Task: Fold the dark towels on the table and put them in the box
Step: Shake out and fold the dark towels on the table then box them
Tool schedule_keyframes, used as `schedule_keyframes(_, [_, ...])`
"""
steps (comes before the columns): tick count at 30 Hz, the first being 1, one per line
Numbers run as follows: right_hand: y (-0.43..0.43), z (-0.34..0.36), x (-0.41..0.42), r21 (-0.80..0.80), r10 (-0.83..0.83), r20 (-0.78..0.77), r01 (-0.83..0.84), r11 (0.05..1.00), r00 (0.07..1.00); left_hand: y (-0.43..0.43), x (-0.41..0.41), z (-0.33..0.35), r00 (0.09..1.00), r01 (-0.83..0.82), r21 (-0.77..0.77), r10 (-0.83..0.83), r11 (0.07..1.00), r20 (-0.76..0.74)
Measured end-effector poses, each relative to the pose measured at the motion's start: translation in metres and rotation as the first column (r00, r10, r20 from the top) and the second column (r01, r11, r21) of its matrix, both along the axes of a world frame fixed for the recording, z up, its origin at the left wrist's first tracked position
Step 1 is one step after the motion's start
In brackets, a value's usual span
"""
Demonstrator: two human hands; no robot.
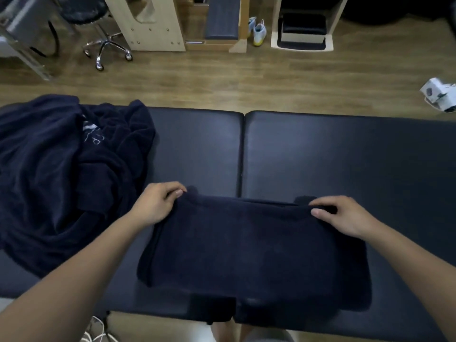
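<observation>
A dark navy towel [249, 248] lies partly folded on the near half of the black padded table [345, 154], its front edge hanging over the near side. My left hand [158, 203] pinches the towel's far left corner. My right hand [345, 215] pinches the far right corner. A heap of several unfolded dark towels [61, 174] covers the table's left end, one showing pale lettering. No box for the towels is plainly in view.
Beyond the table lies wooden floor with a wheeled stool [103, 43], wooden furniture frames [158, 25], a pair of pale shoes [257, 30] and a white device [441, 95] at the right. White cables [96, 334] lie on the floor near my feet.
</observation>
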State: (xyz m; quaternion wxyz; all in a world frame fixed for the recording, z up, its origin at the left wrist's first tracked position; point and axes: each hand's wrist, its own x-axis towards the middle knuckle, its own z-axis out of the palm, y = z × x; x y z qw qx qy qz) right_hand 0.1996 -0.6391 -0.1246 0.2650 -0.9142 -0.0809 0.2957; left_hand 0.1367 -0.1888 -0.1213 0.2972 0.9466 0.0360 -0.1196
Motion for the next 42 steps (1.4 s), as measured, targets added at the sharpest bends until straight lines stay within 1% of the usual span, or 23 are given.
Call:
schedule_keyframes(2, [-0.003,-0.013,0.005,0.004,-0.025,0.041,0.025,1.000,0.999,0.001,0.001,-0.009,0.996,0.043,0.132,-0.053,0.990,0.072])
schedule_keyframes(4, [-0.006,-0.024,0.011,-0.031,-0.029,0.054,0.030,0.999,0.998,-0.005,0.001,-0.020,0.998,0.043,0.238,-0.052,0.970,0.035])
schedule_keyframes(6, [-0.004,-0.025,0.014,-0.076,-0.014,0.066,0.019,0.997,0.998,-0.013,0.002,-0.030,1.000,0.023,0.251,-0.024,0.968,-0.002])
schedule_keyframes(7, [-0.003,-0.024,0.014,-0.105,0.003,0.111,0.009,0.994,0.994,-0.015,0.000,-0.033,1.000,-0.017,0.242,0.018,0.970,0.000])
schedule_keyframes(9, [0.003,-0.018,0.004,-0.161,0.038,0.275,0.007,0.987,0.961,-0.014,-0.013,-0.032,0.984,-0.178,0.215,0.176,0.960,0.028])
schedule_keyframes(11, [0.016,-0.013,-0.021,-0.122,0.082,0.427,-0.033,0.992,0.900,-0.009,-0.039,-0.027,0.927,-0.375,0.146,0.369,0.915,0.071])
schedule_keyframes(12, [0.022,-0.016,-0.036,-0.122,0.139,0.454,-0.093,0.988,0.880,-0.008,-0.056,-0.023,0.894,-0.447,0.097,0.441,0.889,0.084])
schedule_keyframes(14, [0.030,-0.030,-0.059,-0.207,0.262,0.439,-0.187,0.960,0.860,-0.011,-0.089,-0.018,0.848,-0.527,0.040,0.522,0.849,0.093])
schedule_keyframes(15, [0.032,-0.036,-0.061,-0.250,0.288,0.420,-0.195,0.948,0.860,-0.014,-0.106,-0.015,0.833,-0.549,0.042,0.543,0.834,0.109])
schedule_keyframes(17, [0.037,-0.044,-0.052,-0.275,0.243,0.401,-0.137,0.952,0.883,-0.025,-0.136,-0.011,0.813,-0.573,0.060,0.558,0.817,0.168])
schedule_keyframes(19, [0.044,-0.044,-0.042,-0.296,0.212,0.390,-0.096,0.950,0.896,-0.040,-0.164,-0.010,0.809,-0.573,0.124,0.534,0.810,0.244])
schedule_keyframes(22, [0.046,-0.046,-0.039,-0.332,0.238,0.383,-0.107,0.937,0.892,-0.061,-0.195,-0.016,0.813,-0.560,0.210,0.482,0.802,0.327])
schedule_keyframes(24, [0.047,-0.046,-0.042,-0.352,0.263,0.394,-0.120,0.928,0.881,-0.066,-0.208,-0.021,0.801,-0.576,0.214,0.492,0.789,0.343])
schedule_keyframes(27, [0.049,-0.047,-0.041,-0.414,0.249,0.348,-0.090,0.906,0.904,-0.067,-0.206,-0.025,0.748,-0.649,0.083,0.614,0.757,0.251])
schedule_keyframes(29, [0.056,-0.045,-0.048,-0.487,0.214,0.300,-0.044,0.873,0.930,-0.063,-0.207,-0.025,0.739,-0.661,0.018,0.647,0.750,0.186])
schedule_keyframes(31, [0.065,-0.035,-0.057,-0.476,0.128,0.334,0.050,0.878,0.934,-0.054,-0.205,-0.019,0.686,-0.709,-0.079,0.712,0.700,0.152])
schedule_keyframes(32, [0.069,-0.028,-0.066,-0.415,0.065,0.395,0.115,0.903,0.916,-0.049,-0.204,-0.014,0.632,-0.750,-0.163,0.767,0.641,0.111])
schedule_keyframes(34, [0.075,-0.020,-0.090,-0.251,-0.036,0.502,0.186,0.950,0.864,-0.041,-0.202,-0.003,0.535,-0.784,-0.402,0.843,0.472,-0.053])
schedule_keyframes(35, [0.075,-0.020,-0.103,-0.243,-0.018,0.490,0.156,0.957,0.872,-0.038,-0.202,-0.002,0.508,-0.786,-0.478,0.850,0.393,-0.138])
schedule_keyframes(36, [0.073,-0.022,-0.116,-0.287,0.048,0.430,0.086,0.954,0.901,-0.036,-0.201,-0.004,0.505,-0.794,-0.493,0.838,0.356,-0.208])
schedule_keyframes(38, [0.064,-0.032,-0.129,-0.386,0.178,0.296,-0.053,0.921,0.939,-0.033,-0.201,-0.013,0.531,-0.821,-0.414,0.791,0.392,-0.304])
schedule_keyframes(39, [0.061,-0.037,-0.127,-0.396,0.184,0.279,-0.062,0.916,0.943,-0.032,-0.198,-0.015,0.537,-0.829,-0.374,0.777,0.416,-0.327])
schedule_keyframes(42, [0.062,-0.039,-0.109,-0.409,0.180,0.303,-0.043,0.912,0.936,-0.033,-0.179,-0.011,0.562,-0.815,-0.339,0.783,0.470,-0.266])
